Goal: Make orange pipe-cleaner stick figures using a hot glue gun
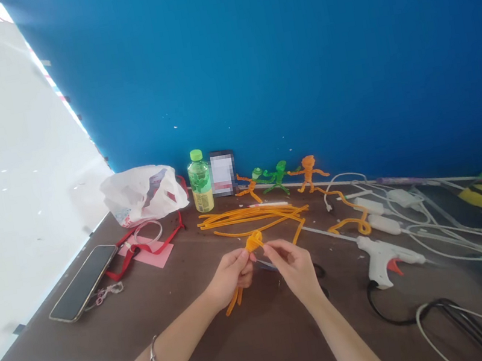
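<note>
The head camera looks forward and down across a table [258, 348] at a blue wall [276, 59].

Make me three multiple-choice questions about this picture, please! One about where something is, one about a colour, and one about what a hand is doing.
1. Where is the white hot glue gun?
A) On the pink paper
B) To the right of the right hand
C) Inside the plastic bag

2. What colour is the twisted pipe cleaner?
A) Blue
B) Green
C) Orange

3. What is the left hand doing?
A) Holding the pipe cleaner
B) Lying flat on the table
C) Gripping the bottle

Answers:
1. B, because the glue gun lies on the table on the right side of the view.
2. C, because the twist shows orange between the hands.
3. A, because it closes around the pipe cleaner, and ends stick out below it.
</note>
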